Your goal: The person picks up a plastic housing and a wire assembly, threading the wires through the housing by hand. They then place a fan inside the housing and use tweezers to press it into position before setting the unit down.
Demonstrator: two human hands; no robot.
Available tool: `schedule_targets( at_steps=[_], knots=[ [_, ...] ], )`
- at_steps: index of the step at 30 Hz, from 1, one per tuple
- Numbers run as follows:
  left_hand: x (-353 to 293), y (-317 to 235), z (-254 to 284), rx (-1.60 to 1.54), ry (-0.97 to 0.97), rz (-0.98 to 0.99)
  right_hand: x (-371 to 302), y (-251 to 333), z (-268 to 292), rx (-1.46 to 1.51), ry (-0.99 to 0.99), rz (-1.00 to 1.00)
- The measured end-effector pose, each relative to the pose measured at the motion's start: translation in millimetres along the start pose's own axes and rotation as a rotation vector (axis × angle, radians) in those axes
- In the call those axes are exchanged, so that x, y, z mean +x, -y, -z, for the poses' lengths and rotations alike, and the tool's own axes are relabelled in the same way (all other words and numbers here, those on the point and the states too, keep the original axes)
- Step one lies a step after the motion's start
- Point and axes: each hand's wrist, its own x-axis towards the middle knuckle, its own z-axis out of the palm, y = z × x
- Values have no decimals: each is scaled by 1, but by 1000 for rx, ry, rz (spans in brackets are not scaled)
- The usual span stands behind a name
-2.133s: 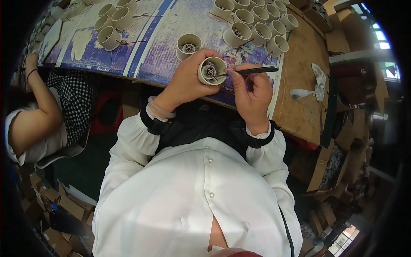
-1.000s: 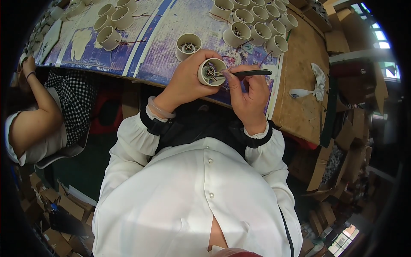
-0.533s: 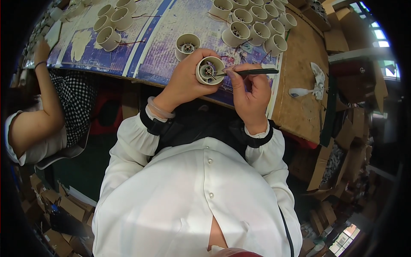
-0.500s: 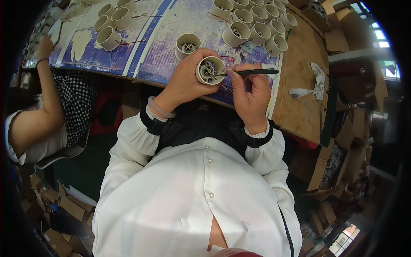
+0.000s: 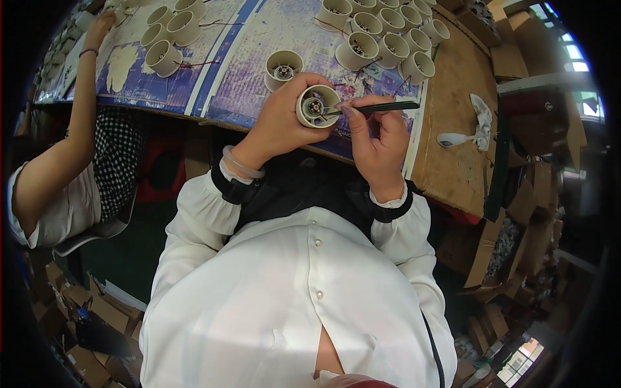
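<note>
My left hand (image 5: 283, 121) grips a cream cylindrical housing (image 5: 317, 107) with its open end facing me, small metal parts showing inside. My right hand (image 5: 375, 145) holds a thin black tool (image 5: 381, 107) like a pen, its tip reaching into the mouth of the housing. Both hands hover over the near edge of the workbench (image 5: 446, 155). A single similar housing (image 5: 283, 67) stands upright on the blue and white mat (image 5: 239, 77) just beyond my left hand.
Several cream housings (image 5: 388, 32) cluster at the back right, and others (image 5: 167, 32) at the back left with thin red wires. A white rag (image 5: 482, 119) lies on bare wood at right. A person's arm (image 5: 77, 123) reaches onto the bench at left. Cardboard boxes (image 5: 511, 213) crowd the floor.
The person at left has raised and stretched an arm forward onto the bench. My hands keep the housing and tool in nearly the same place.
</note>
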Motion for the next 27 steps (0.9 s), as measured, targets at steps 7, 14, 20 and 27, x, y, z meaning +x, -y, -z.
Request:
schedule_targets(
  at_steps=[7,14,20,27],
  knots=[
    [1,-1,0,-24,9,-5,0,-2,-1,2,-6,5],
    [0,-3,0,-17,4,8,-1,0,-3,-23,-11,13],
    [1,-3,-1,-53,-4,17,-1,1,-3,37,-76,66],
    [0,-3,-1,10,-5,-15,1,3,-2,-49,-26,53]
  ],
)
